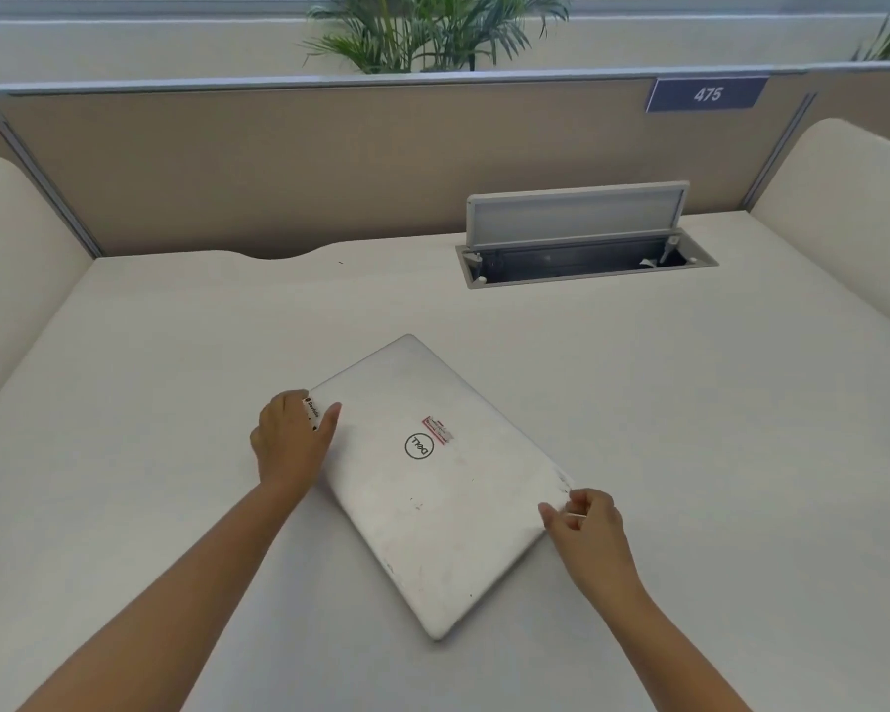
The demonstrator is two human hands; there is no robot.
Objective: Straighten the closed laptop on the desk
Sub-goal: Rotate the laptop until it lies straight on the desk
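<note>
A closed silver laptop point(432, 485) lies skewed on the white desk point(689, 403), one corner pointing away from me and another toward the front edge. Its lid bears a round logo and a small red-edged sticker. My left hand point(291, 439) grips the laptop's left corner, thumb on the lid and fingers wrapped around the edge. My right hand point(584, 521) holds the right corner, thumb on top and fingers curled at the edge.
An open cable hatch point(581, 249) with a raised grey lid sits in the desk at the back right. A beige partition point(330, 161) with a blue sign reading 475 closes the far side. Cream side panels point(843, 213) flank the desk. A palm plant point(432, 28) stands behind.
</note>
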